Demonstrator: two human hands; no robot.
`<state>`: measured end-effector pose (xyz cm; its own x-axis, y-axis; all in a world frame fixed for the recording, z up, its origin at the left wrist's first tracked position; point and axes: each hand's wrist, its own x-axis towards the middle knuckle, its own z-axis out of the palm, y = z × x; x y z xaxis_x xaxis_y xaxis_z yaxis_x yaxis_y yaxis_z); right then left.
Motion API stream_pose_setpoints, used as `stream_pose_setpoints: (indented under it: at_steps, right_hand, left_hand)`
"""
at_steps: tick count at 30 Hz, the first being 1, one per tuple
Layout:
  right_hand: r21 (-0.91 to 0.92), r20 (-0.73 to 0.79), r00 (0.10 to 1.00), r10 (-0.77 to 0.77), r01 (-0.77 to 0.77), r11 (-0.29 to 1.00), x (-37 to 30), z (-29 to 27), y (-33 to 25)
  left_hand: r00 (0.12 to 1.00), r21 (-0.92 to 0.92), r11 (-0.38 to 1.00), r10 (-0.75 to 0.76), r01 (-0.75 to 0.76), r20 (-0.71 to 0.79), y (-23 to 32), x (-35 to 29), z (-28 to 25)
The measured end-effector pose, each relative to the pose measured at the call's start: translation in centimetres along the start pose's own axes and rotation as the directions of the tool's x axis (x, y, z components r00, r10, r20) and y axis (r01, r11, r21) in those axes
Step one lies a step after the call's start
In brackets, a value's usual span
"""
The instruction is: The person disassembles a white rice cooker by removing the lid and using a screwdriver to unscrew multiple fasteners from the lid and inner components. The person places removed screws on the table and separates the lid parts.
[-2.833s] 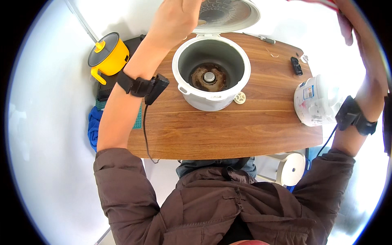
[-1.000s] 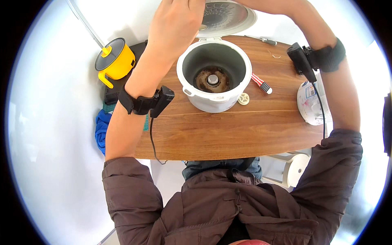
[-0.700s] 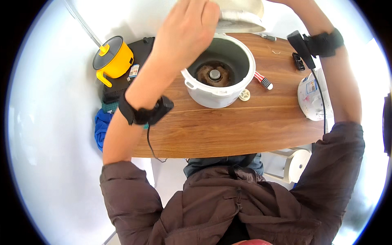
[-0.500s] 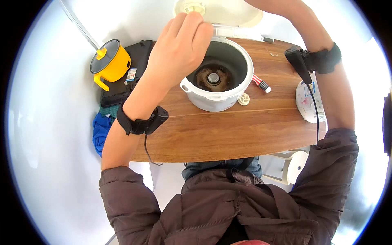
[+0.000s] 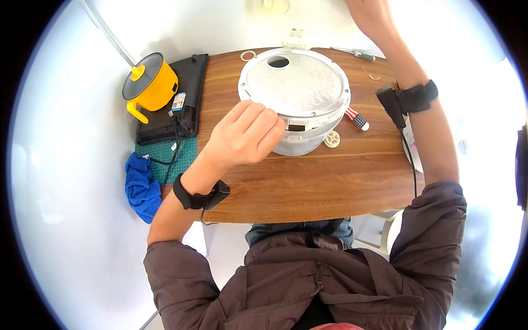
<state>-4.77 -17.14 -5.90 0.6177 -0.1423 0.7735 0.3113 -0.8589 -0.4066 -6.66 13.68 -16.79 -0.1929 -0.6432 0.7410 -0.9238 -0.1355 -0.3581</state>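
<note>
In the middle of the table stands a white rice cooker (image 5: 300,146), its silvery metal lid (image 5: 302,82) lying over the pot; a round hole shows near the lid's back edge. My left hand (image 5: 245,132) is closed at the lid's front left rim, its fingertips hidden from view. Up at the top edge, my right hand (image 5: 371,19) is partly cut off. It appears to grip the right side of a white lid cover (image 5: 322,14), held up behind the cooker. A cream round fitting (image 5: 275,5) shows on that cover.
A cream wheel-shaped part (image 5: 331,138) and a red-striped item (image 5: 357,118) lie right of the cooker. Behind are a white ring (image 5: 248,55) and a screwdriver (image 5: 363,55). At left sit a yellow pot (image 5: 151,88), a black device (image 5: 190,82), a green mat (image 5: 187,159) and blue cloth (image 5: 143,192).
The metal lid has swung down from upright and now covers the pot. My left hand came toward me with it. My right hand and the white cover shifted slightly right.
</note>
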Motion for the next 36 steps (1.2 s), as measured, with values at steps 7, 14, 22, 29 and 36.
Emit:
stream_pose_setpoints:
  at_steps: [7, 14, 22, 29, 36]
  right_hand:
    - [0.018, -0.079, 0.975, 0.209, -0.208, 0.978, -1.8, 1.0, 5.1]
    - [-0.105, -0.099, 0.995, 0.019, -0.029, 0.994, -5.0, 2.1, 6.4]
    - [-0.129, -0.397, 0.916, 0.058, -0.118, 0.985, -6.1, -0.7, 6.3]
    - [0.033, -0.544, 0.822, 0.169, -0.181, 0.983, -8.8, -2.2, 3.4]
    - [-0.374, -0.431, 0.866, -0.254, 0.085, 0.923, -10.9, -2.3, -0.7]
  left_hand:
    - [1.000, 0.014, 1.000, -0.009, 0.009, 0.012, 0.8, -1.2, 0.2]
    - [0.999, -0.001, 0.999, -0.045, 0.045, 0.007, 1.0, -1.3, 0.9]
    - [0.982, -0.085, 0.983, -0.152, 0.162, 0.114, 0.6, -1.1, -0.1]
    - [0.938, -0.180, 0.939, -0.243, 0.291, 0.248, 0.6, -1.8, -0.6]
    - [0.919, -0.225, 0.900, -0.323, 0.372, 0.227, 1.1, -2.8, -0.3]
